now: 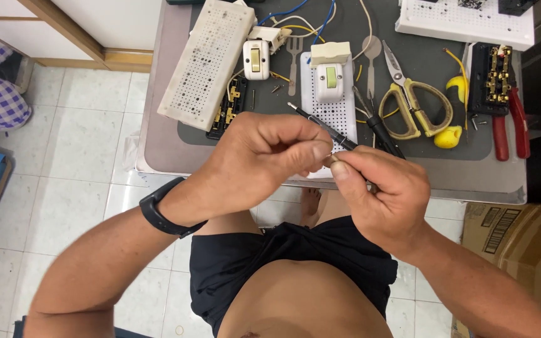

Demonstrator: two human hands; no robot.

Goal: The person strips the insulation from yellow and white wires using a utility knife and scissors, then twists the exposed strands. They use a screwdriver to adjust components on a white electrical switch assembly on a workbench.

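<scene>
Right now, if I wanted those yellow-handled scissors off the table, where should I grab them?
Probably by the yellow handle loops of the scissors, coming from the near table edge: the loops face the person, and the bare blades point away. Pliers lie to their right, so lift straight up.

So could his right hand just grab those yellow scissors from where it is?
Probably yes. The scissors lie in the open on the table mat, just beyond the right hand, with nothing over them. But that hand already holds a thin dark screwdriver and pinches a small part with the left hand.
</scene>
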